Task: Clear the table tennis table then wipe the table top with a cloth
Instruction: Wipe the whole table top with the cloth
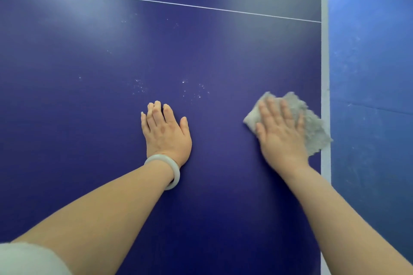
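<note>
**Figure: wiping step, head view.** The right hand (pixel 281 131) lies flat on the grey cloth (pixel 312 127), fingers straight and slightly spread, pressing it onto the blue table top (pixel 201 51). The cloth's outer corner overlaps the white edge stripe (pixel 324 51). The left hand (pixel 166 134) is also flat, with fingers extended and holding nothing. It rests on the surface well inward of the stripe, with a pale bangle (pixel 169 167) on its wrist. Pale specks (pixel 192 89) lie scattered inward of the cloth, farther from the stripe, just beyond the left fingertips. A thin white line (pixel 156 1) meets the stripe farther up the table.

The wiping stage is judged to be in hand, with the specked patch not yet covered. To do the step well:

- Keep the palm centred on the cloth so it does not bunch.
- Sweep inward from the stripe across the specks in overlapping passes.
- Gather the debris rather than scatter it.
- Use the left hand as a brace.

Pushing crumbs outward over the stripe would likely drop them onto the blue floor (pixel 368 73) beyond it.
</note>
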Action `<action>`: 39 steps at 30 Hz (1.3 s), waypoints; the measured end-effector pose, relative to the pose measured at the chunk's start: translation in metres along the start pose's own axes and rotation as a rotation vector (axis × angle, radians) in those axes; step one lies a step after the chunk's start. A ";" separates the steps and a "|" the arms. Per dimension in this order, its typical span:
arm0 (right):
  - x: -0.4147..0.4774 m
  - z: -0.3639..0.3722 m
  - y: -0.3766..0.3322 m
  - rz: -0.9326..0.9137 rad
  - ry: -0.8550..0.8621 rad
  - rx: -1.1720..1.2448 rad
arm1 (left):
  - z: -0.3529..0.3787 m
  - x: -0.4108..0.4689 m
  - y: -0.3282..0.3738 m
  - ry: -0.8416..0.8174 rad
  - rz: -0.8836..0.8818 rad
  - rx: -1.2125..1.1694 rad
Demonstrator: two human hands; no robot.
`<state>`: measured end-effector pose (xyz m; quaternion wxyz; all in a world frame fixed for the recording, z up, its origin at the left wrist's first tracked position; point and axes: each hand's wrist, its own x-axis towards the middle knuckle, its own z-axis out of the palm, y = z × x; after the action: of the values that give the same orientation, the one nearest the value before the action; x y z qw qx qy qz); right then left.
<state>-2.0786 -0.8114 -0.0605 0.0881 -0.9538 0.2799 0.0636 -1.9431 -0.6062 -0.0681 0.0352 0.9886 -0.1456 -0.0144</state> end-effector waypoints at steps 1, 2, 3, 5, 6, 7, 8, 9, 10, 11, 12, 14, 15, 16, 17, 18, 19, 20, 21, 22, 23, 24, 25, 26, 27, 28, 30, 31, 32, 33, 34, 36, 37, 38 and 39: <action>-0.001 0.000 0.007 0.115 0.014 0.024 | 0.000 0.000 0.000 -0.001 0.002 0.001; -0.009 0.001 0.008 0.194 0.024 0.046 | 0.001 0.000 0.000 -0.002 0.004 0.003; -0.022 0.003 0.003 0.239 0.042 0.053 | 0.001 0.001 0.000 -0.005 0.004 0.007; -0.057 0.012 -0.024 0.256 0.099 0.053 | 0.002 0.000 0.000 -0.009 0.004 0.015; -0.074 0.016 -0.041 0.240 0.110 0.053 | 0.002 0.000 0.000 -0.009 0.005 0.019; -0.089 0.021 -0.059 0.210 0.110 0.049 | 0.001 0.000 0.000 -0.010 0.006 0.021; -0.098 0.026 -0.076 0.167 0.099 0.047 | 0.001 -0.001 0.000 -0.011 0.007 0.021; -0.101 0.029 -0.090 0.112 0.080 0.039 | 0.001 -0.001 0.000 -0.010 0.008 0.019; -0.096 0.030 -0.099 0.039 0.056 0.027 | 0.001 -0.001 0.000 -0.009 0.010 0.017; -0.084 0.029 -0.101 -0.040 0.043 0.009 | 0.000 -0.001 0.000 -0.009 0.013 0.015; -0.068 0.026 -0.097 -0.095 0.032 -0.009 | 0.000 -0.001 0.000 -0.009 0.016 0.016; -0.036 0.016 -0.074 -0.056 0.011 -0.019 | 0.001 -0.001 -0.001 -0.012 0.019 0.016; -0.027 0.012 -0.058 0.034 0.008 0.005 | 0.001 -0.001 -0.001 -0.016 0.021 0.013; -0.025 0.009 -0.041 0.132 0.006 0.034 | 0.001 -0.001 -0.002 -0.020 0.025 0.012; -0.031 0.008 -0.029 0.211 0.008 0.059 | 0.002 -0.002 -0.002 -0.025 0.028 0.012; -0.045 0.008 -0.021 0.263 0.015 0.077 | 0.001 -0.002 -0.002 -0.031 0.029 0.013; -0.063 0.009 -0.018 0.290 0.025 0.076 | 0.001 -0.002 -0.002 -0.038 0.030 0.013; -0.083 0.012 -0.023 0.294 0.038 0.071 | 0.002 -0.002 -0.003 -0.043 0.032 0.013; -0.103 0.016 -0.033 0.289 0.046 0.064 | 0.002 -0.002 -0.003 -0.048 0.036 0.011; -0.122 0.020 -0.047 0.278 0.046 0.061 | 0.002 -0.002 -0.003 -0.052 0.042 0.008; -0.136 0.025 -0.065 0.254 0.047 0.057 | 0.002 -0.001 -0.003 -0.057 0.048 0.004; -0.146 0.029 -0.083 0.221 0.054 0.055 | 0.002 -0.002 -0.004 -0.061 0.051 0.001; -0.150 0.033 -0.099 0.190 0.059 0.053 | 0.001 -0.002 -0.004 -0.064 0.051 -0.001; -0.146 0.035 -0.113 0.170 0.059 0.048 | 0.001 -0.002 -0.004 -0.068 0.051 -0.008; -0.135 0.035 -0.122 0.154 0.062 0.040 | 0.000 -0.002 -0.005 -0.075 0.051 -0.018; -0.119 0.034 -0.126 0.147 0.062 0.022 | -0.001 -0.003 -0.005 -0.084 0.054 -0.033; -0.081 0.031 -0.125 0.162 0.056 -0.010 | -0.004 -0.003 -0.006 -0.098 0.066 -0.082; -0.063 0.030 -0.122 0.187 0.055 -0.015 | -0.006 -0.002 -0.007 -0.108 0.073 -0.116; -0.048 0.028 -0.120 0.213 0.060 -0.019 | -0.008 -0.002 -0.010 -0.122 0.082 -0.151; -0.039 0.028 -0.119 0.233 0.068 -0.025 | -0.010 -0.001 -0.014 -0.138 0.100 -0.194; -0.034 0.028 -0.119 0.240 0.078 -0.029 | -0.013 -0.001 -0.021 -0.154 0.128 -0.249; -0.032 0.029 -0.120 0.238 0.090 -0.036 | -0.020 0.002 -0.040 -0.186 0.208 -0.399; -0.032 0.029 -0.120 0.237 0.095 -0.040 | -0.025 0.004 -0.053 -0.190 0.252 -0.472; -0.033 0.030 -0.120 0.241 0.100 -0.041 | -0.030 0.007 -0.068 -0.170 0.291 -0.513; -0.033 0.030 -0.120 0.250 0.104 -0.042 | -0.034 0.013 -0.084 -0.125 0.314 -0.508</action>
<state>-2.0427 -0.6891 -0.0685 0.0447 -0.9152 0.3994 0.0303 -1.9051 -0.5271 -0.0407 0.2741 0.9107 -0.2904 -0.1053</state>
